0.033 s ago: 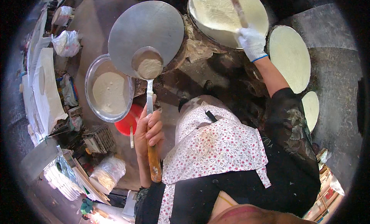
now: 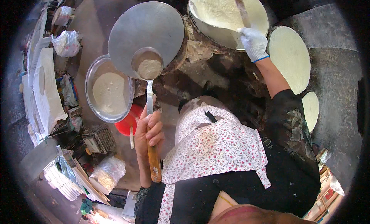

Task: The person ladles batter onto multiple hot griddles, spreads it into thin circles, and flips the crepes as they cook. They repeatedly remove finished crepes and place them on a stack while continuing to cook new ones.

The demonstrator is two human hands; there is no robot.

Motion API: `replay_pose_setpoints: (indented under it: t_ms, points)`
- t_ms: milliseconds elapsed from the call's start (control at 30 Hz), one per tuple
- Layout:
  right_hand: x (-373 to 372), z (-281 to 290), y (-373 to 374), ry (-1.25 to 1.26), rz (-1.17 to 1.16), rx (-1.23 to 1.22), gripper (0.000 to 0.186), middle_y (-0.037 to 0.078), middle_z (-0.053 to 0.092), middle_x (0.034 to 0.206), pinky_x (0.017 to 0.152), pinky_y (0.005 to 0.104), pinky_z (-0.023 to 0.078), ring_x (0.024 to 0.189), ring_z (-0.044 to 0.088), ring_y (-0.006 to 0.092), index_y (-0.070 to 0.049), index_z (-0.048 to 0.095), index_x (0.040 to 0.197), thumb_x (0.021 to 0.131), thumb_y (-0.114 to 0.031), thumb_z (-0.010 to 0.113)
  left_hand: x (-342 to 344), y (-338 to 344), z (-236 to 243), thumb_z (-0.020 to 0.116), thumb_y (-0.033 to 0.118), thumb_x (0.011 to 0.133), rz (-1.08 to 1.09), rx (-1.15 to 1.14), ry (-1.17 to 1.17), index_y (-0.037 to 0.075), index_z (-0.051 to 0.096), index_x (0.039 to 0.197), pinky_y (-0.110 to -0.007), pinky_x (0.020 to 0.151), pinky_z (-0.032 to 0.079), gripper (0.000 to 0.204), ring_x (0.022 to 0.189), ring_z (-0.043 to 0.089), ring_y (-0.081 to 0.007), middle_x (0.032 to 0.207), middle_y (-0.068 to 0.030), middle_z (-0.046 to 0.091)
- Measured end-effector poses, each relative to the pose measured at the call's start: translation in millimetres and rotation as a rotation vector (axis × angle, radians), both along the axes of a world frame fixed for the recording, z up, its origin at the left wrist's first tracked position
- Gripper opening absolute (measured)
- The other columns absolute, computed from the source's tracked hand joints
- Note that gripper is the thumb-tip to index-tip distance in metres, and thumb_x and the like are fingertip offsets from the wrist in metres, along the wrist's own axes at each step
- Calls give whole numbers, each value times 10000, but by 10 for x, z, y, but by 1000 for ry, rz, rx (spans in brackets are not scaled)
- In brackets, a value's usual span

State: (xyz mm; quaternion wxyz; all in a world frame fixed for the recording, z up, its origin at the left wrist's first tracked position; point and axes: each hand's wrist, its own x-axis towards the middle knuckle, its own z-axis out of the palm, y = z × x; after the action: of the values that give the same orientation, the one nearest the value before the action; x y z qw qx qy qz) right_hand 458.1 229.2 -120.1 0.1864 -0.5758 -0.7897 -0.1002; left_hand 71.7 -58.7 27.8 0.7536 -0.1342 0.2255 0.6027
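Observation:
My left hand (image 2: 153,129) grips the wooden handle of a metal ladle (image 2: 150,93). Pale batter (image 2: 149,69) fills the ladle's bowl, which hangs over the near edge of a bare round grey griddle (image 2: 148,27). My right hand (image 2: 254,44), in a white glove with a blue cuff, is closed around the near end of a flat wooden stick (image 2: 241,8). That stick lies across a large thin pale pancake (image 2: 212,10) on a second round griddle (image 2: 229,38). The pancake's near edge is away from the griddle's rim, close to my gloved fingers.
A metal basin (image 2: 89,93) of batter stands left of the bare griddle, beside a red bowl (image 2: 129,121). At right lie a large pale round sheet (image 2: 290,58) and a smaller one (image 2: 310,110). A crate (image 2: 99,139) and plastic bags (image 2: 66,43) are on the left.
My gloved right hand and the stick have shifted slightly to the right. My left hand and the ladle look the same.

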Motion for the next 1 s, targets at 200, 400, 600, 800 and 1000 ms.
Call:
replay_pose_setpoints:
  t_ms: [200,400,600,800,1000]
  points:
    - [162,7,104,299,-129,-187,176,139,660,1037,776,420,565,882,701,330,-145,801,1057,892,-169,747,13,107,41,345,112,1147,30,10,-54,78,194,1668,-201,436,472,543,570,426,-49,862,-17,377]
    - [621,920,466,673,-284,-51,214,166,675,1003,801,406,556,877,707,301,-88,798,1090,920,-178,703,-109,189,31,377,75,1120,-23,1,-34,70,260,1633,-184,434,446,527,564,416,-34,856,-9,405]
    - [589,2014,24,52,-191,475,298,143,724,1003,767,406,564,872,709,325,-160,733,1192,931,-302,724,-592,523,-98,363,69,1125,-215,100,-155,73,289,1614,-182,434,457,494,554,420,-38,836,-10,403]
    - [-545,1425,-2122,586,-618,100,287,144,699,894,728,401,577,824,712,295,-76,656,1062,925,-293,785,-1018,896,-21,363,66,1123,-544,155,-13,31,305,1607,-177,438,461,489,593,427,-40,891,-19,408]
    - [-3841,146,-3137,1803,-1228,-237,475,188,746,964,744,396,586,893,744,318,-38,650,1071,831,-397,847,-3045,2248,-447,349,56,1121,-831,73,144,17,314,1607,-172,433,453,489,589,410,-31,875,0,402]
